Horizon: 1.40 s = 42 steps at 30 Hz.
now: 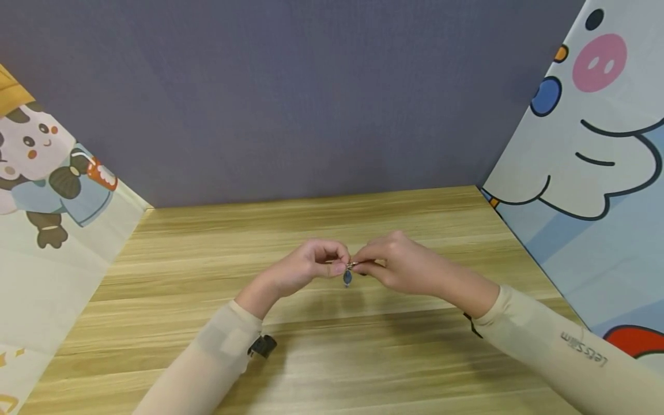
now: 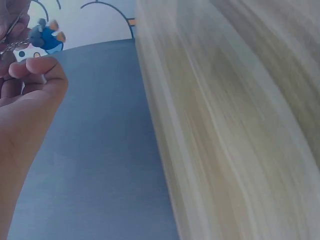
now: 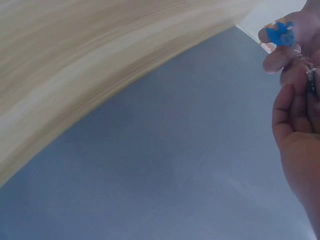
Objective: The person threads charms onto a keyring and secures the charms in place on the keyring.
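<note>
A small keychain with a blue figure charm [image 1: 347,278] hangs between the two hands, above the wooden tabletop. My left hand [image 1: 303,268] pinches its metal end between thumb and curled forefinger. From the other side my right hand [image 1: 402,262] pinches the metal part too, the fingertips of both hands almost meeting. In the left wrist view the blue charm [image 2: 49,37] has orange bits and dangles from a silver chain [image 2: 16,46]. The right wrist view also shows the charm [image 3: 281,33]; fingers hide much of the metal part.
The wood-grain table [image 1: 218,242] runs back to a grey-blue panel [image 1: 311,104]. Cartoon-printed panels flank it, one on the left [image 1: 46,253] and one on the right [image 1: 576,167]. A black wrist-camera piece [image 1: 263,346] sits beside the left sleeve.
</note>
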Each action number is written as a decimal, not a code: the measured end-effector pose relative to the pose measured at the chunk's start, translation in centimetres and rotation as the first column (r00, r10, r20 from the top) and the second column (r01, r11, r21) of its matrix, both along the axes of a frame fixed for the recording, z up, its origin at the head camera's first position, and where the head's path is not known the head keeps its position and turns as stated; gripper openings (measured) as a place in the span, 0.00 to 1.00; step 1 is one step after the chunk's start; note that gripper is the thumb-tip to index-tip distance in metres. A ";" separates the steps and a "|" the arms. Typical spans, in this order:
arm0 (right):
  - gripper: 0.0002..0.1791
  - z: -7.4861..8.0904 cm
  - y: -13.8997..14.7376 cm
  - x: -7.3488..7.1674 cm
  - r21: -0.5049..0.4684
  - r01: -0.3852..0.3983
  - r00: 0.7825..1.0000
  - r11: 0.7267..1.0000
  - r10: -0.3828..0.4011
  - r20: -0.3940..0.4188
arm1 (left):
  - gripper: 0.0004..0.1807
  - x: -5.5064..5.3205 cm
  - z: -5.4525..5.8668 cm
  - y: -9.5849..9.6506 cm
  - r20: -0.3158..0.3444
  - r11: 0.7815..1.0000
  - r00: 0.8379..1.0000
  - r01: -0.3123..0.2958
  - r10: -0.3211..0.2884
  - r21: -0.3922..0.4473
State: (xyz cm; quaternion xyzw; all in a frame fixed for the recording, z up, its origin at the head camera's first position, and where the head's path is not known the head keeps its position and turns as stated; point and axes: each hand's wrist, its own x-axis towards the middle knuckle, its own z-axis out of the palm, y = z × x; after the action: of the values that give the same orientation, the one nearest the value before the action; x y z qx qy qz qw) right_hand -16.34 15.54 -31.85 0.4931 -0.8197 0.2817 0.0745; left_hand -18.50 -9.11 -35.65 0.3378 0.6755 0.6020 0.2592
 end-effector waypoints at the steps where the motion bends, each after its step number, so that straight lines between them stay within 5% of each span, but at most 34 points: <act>1: 0.05 -0.1 0.0 0.0 -0.016 0.006 1.000 1.000 -0.005 0.020 | 0.06 0.0 -0.1 0.1 0.000 1.000 1.000 -0.001 0.001 0.015; 8: 0.06 -0.9 0.3 0.0 -0.134 0.092 0.977 0.987 -0.063 0.205 | 0.10 0.2 -0.5 0.4 0.047 0.990 0.999 -0.020 0.013 0.143; 18: 0.06 -2.2 0.2 0.3 -0.235 0.232 0.869 0.944 -0.092 0.487 | 0.03 0.0 -1.5 0.5 0.101 0.945 0.992 0.041 -0.077 0.324; 22: 0.06 -2.4 0.1 0.2 -0.233 0.246 0.855 0.941 -0.097 0.510 | 0.03 0.1 -1.8 0.5 0.127 0.941 0.990 0.018 -0.065 0.337; 26: 0.05 -2.4 0.3 0.1 -0.175 0.285 0.856 0.942 -0.168 0.489 | 0.05 0.5 -1.6 0.5 0.006 0.975 0.994 -0.107 0.108 0.195; 29: 0.05 -2.4 0.5 0.0 -0.131 0.303 0.867 0.944 -0.216 0.449 | 0.04 0.7 -1.4 0.5 -0.213 0.975 0.952 -0.211 0.220 0.066; 31: 0.04 -2.5 0.6 -0.1 -0.120 0.298 0.883 0.947 -0.227 0.410 | 0.03 0.8 -1.4 0.6 -0.386 0.967 0.890 -0.254 0.243 0.024; 32: 0.04 -2.5 0.6 -0.1 -0.119 0.292 0.896 0.949 -0.228 0.382 | 0.03 0.8 -1.4 0.7 -0.492 0.961 0.836 -0.275 0.244 0.011; 33: 0.04 -2.5 0.6 -0.1 -0.119 0.285 0.908 0.951 -0.228 0.351 | 0.03 0.9 -1.3 0.7 -0.600 0.955 0.764 -0.295 0.238 0.004; 34: 0.04 -2.5 0.6 -0.2 -0.120 0.275 0.921 0.954 -0.225 0.318 | 0.02 0.9 -1.3 0.8 -0.705 0.949 0.672 -0.316 0.227 0.005; 35: 0.04 -2.6 0.6 -0.2 -0.121 0.264 0.932 0.957 -0.221 0.287 | 0.02 0.9 -1.3 0.9 -0.799 0.941 0.562 -0.339 0.215 0.015; 37: 0.03 -2.7 0.5 -0.3 -0.128 0.241 0.950 0.962 -0.207 0.236 | 0.03 1.0 -1.2 1.2 -0.928 0.921 0.317 -0.385 0.197 0.064; 38: 0.03 -2.6 0.5 -0.3 -0.128 0.234 0.955 0.964 -0.203 0.217 | 0.04 1.0 -1.2 1.3 -0.959 0.910 0.209 -0.403 0.190 0.092; 39: 0.03 -2.7 0.4 -0.3 -0.126 0.227 0.959 0.966 -0.200 0.202 | 0.04 1.1 -1.2 1.4 -0.974 0.902 0.126 -0.414 0.187 0.120; 40: 0.04 -2.7 0.4 -0.3 -0.124 0.224 0.960 0.967 -0.197 0.199 | 0.05 1.1 -1.2 1.5 -0.980 0.895 0.065 -0.423 0.188 0.144; 42: 0.04 -2.6 0.3 -0.3 -0.119 0.230 0.957 0.966 -0.203 0.206 | 0.06 1.2 -1.2 1.6 -0.980 0.885 0.001 -0.430 0.199 0.179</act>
State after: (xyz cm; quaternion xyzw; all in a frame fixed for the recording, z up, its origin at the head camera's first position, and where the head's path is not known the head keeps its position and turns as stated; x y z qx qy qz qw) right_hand -16.59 15.88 -34.46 0.3641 -0.8502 0.3755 0.0603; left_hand -17.32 -7.47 -36.84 0.4670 0.7758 0.1960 -0.3764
